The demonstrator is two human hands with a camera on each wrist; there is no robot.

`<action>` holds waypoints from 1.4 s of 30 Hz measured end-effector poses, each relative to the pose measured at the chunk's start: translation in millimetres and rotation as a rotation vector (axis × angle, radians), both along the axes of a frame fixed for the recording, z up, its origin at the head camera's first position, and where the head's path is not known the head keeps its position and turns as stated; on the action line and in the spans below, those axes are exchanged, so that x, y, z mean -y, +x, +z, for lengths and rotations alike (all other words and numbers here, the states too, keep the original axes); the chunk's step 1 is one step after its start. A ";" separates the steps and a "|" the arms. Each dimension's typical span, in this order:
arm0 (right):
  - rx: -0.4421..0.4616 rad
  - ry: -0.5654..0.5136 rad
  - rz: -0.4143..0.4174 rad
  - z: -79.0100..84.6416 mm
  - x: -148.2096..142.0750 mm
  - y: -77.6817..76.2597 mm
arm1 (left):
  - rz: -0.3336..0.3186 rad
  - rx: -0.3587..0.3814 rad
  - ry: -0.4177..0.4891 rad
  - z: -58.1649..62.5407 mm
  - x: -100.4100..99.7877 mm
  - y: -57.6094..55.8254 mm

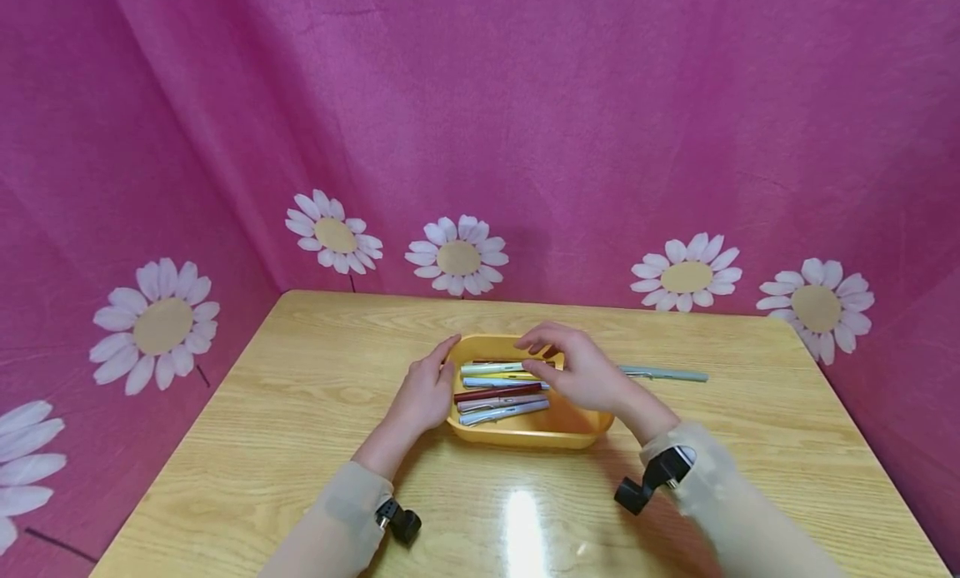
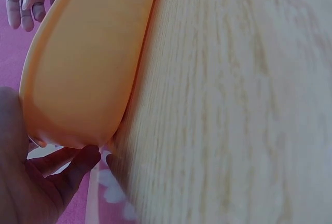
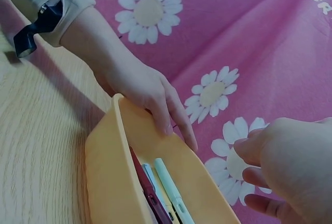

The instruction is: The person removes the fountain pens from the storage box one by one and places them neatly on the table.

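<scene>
A yellow plastic tray [image 1: 517,439] stands on the table with several capped pens lying side by side in its left part. Among them are a dark red pen [image 1: 497,393], a pale blue pen [image 1: 504,413] and a mint green pen [image 3: 170,185]. At the tray's left end, my left hand [image 1: 422,395] grips the rim, thumb on the inner side and fingers along the outside. My right hand [image 1: 588,374] hovers over the tray's right part, fingers loosely bent, with nothing seen between them.
Beyond the tray's right end, blue-green pens [image 1: 667,374] lie on the wooden table [image 1: 315,378]. Pink cloth [image 1: 525,145] printed with white daisies hangs behind the table and at its sides.
</scene>
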State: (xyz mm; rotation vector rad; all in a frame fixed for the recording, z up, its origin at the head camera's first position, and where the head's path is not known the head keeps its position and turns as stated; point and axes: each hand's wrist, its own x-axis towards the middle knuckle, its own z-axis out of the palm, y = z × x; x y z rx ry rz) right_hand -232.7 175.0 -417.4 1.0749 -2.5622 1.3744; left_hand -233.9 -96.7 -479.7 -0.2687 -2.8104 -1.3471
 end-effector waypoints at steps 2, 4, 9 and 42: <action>-0.001 0.002 0.003 0.6 2.3 -0.3 | -0.005 -0.008 0.001 -0.3 0.0 -0.4; 0.002 0.003 0.008 1.4 5.1 -0.2 | -0.006 -0.016 -0.002 -0.6 0.3 -0.6; 0.002 0.031 0.002 4.1 12.9 0.3 | -0.008 -0.027 0.000 -0.3 0.6 0.0; 0.081 0.081 0.021 -33.5 38.8 -14.0 | -0.007 -0.029 0.005 -0.6 2.2 -1.1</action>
